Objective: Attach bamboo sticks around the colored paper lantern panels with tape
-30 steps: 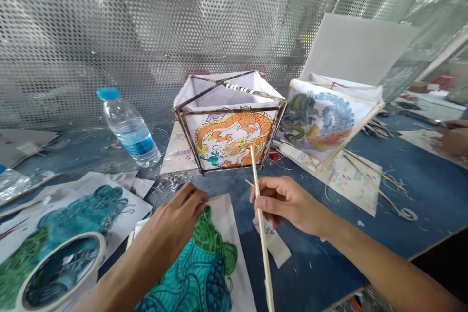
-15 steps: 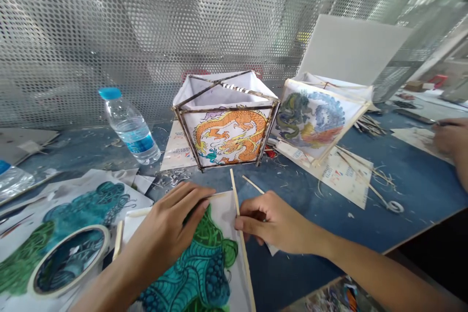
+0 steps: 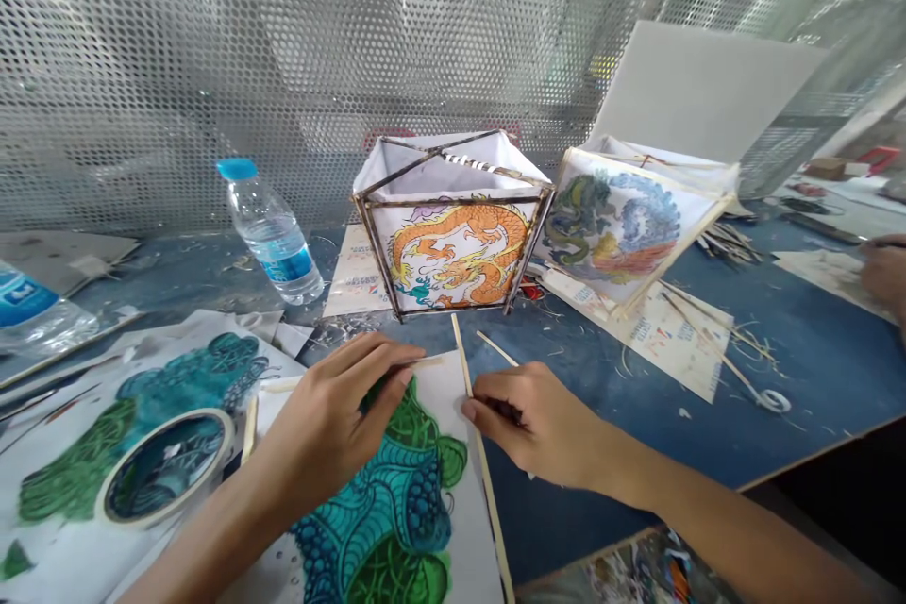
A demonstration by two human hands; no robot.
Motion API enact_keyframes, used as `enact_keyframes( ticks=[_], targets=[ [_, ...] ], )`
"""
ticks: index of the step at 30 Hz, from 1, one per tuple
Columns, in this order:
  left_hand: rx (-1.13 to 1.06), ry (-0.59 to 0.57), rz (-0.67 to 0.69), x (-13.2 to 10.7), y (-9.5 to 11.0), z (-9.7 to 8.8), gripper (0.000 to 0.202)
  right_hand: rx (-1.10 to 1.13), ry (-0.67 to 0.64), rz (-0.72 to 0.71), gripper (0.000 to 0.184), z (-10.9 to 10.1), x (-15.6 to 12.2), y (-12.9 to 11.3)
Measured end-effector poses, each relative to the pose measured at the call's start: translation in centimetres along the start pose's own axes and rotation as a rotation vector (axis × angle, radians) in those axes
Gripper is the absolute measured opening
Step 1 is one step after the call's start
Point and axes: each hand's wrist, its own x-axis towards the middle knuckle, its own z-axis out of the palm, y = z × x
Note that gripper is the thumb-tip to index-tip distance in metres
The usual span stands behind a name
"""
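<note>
A sheet of white paper painted with green and blue-teal patterns (image 3: 400,481) lies in front of me, with thin wooden strips along its edges. My left hand (image 3: 346,406) rests over the sheet's top edge, thumb and fingers closing on the short top strip (image 3: 433,361); part of that strip is hidden beneath the hand. At the right edge, my right hand (image 3: 530,420) pinches the long wooden strip (image 3: 490,500) between thumb and curled fingers. This strip runs along the paper's side and sticks out past the top corner. Another thin stick (image 3: 496,348) lies just beyond my right hand.
A lantern with an orange dragon (image 3: 460,255) stands ahead; a second paper lantern (image 3: 615,231) leans at its right. Left are a water bottle (image 3: 276,245), a roll of tape (image 3: 166,467) and another painted sheet (image 3: 71,462). Another person's hand (image 3: 886,274) shows far right.
The view has shifted slightly, so the things on the table appear a little further right. Both my hands keep their places on the paper's edges, with the right fingers slightly more curled in.
</note>
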Motion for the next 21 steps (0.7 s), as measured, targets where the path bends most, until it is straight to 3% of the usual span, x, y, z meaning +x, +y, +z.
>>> enact_keyframes(
  ticks=[3, 8, 14, 17, 21],
  targets=[
    [-0.004, -0.017, -0.046, 0.2, 0.1, -0.2, 0.020, 0.081, 0.017, 0.050, 0.037, 0.1, 0.0, 0.0],
    [-0.014, -0.146, -0.078, 2.1, 0.3, -0.8, 0.025, 0.216, -0.019, 0.113, 0.044, 0.0, 0.4, 0.1],
    [-0.004, -0.155, -0.088, 5.3, 0.2, -2.0, 0.028, 0.246, 0.155, 0.120, 0.048, -0.6, 0.9, -0.1],
    [-0.007, -0.184, -0.088, 6.1, -0.4, -1.5, 0.027, 0.280, 0.191, 0.136, 0.047, -0.9, 1.1, 0.0],
    [-0.017, -0.259, -0.082, 6.0, -1.9, 0.5, 0.027, 0.300, 0.209, 0.168, 0.044, -1.7, 1.3, 0.6]
  ],
)
